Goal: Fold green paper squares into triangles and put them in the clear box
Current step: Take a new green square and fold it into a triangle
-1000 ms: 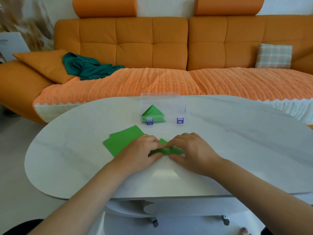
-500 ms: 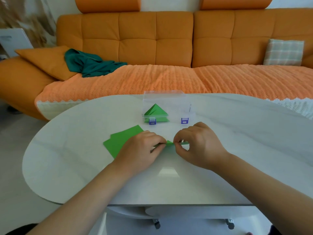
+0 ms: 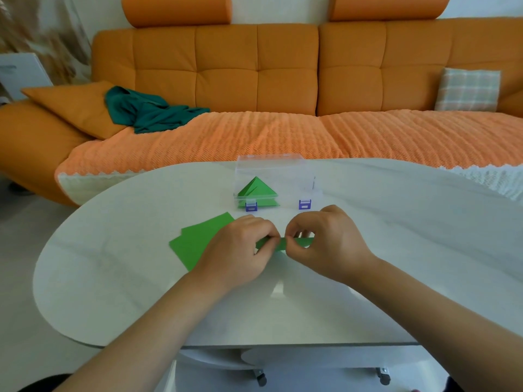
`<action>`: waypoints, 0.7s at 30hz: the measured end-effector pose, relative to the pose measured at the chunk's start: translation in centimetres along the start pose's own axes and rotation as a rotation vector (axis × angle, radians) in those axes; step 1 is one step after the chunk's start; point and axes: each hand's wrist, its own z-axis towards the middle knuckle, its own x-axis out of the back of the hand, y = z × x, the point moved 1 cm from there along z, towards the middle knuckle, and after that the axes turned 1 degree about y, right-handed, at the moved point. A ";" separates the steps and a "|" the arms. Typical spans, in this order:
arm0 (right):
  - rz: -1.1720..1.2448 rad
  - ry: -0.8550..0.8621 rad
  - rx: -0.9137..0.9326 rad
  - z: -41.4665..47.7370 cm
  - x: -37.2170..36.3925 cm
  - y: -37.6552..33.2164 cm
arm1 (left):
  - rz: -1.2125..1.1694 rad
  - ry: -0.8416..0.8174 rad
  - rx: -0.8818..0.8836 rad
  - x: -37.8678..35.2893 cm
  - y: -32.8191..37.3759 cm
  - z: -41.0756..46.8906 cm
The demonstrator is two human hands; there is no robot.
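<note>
With left hand [image 3: 237,250] and right hand [image 3: 329,246] both pinching the half-folded green paper [image 3: 303,242] just in front of the clear box [image 3: 271,168], line up corners before pressing the crease flat.

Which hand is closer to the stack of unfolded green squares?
Left. The left hand covers the stack's right edge; the right hand is farther right, clear of it.

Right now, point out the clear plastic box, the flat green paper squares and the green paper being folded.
clear plastic box [image 3: 290,204], head view, bare front wall.
flat green paper squares [image 3: 198,241], head view, top sheet.
green paper being folded [image 3: 304,242], head view, exposed right end.
</note>
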 end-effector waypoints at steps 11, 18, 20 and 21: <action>-0.036 0.065 -0.101 0.4 1.5 2.8 | 0.090 0.104 0.057 3.2 -2.6 0.0; 0.027 0.004 0.050 0.3 0.5 0.8 | 0.073 0.079 -0.008 2.3 -0.9 -0.1; 0.007 0.015 0.068 0.4 0.1 0.7 | 0.122 0.100 -0.032 2.2 -0.7 0.0; 0.007 0.021 0.073 0.4 0.0 0.5 | 0.169 0.110 -0.052 2.2 -0.6 0.1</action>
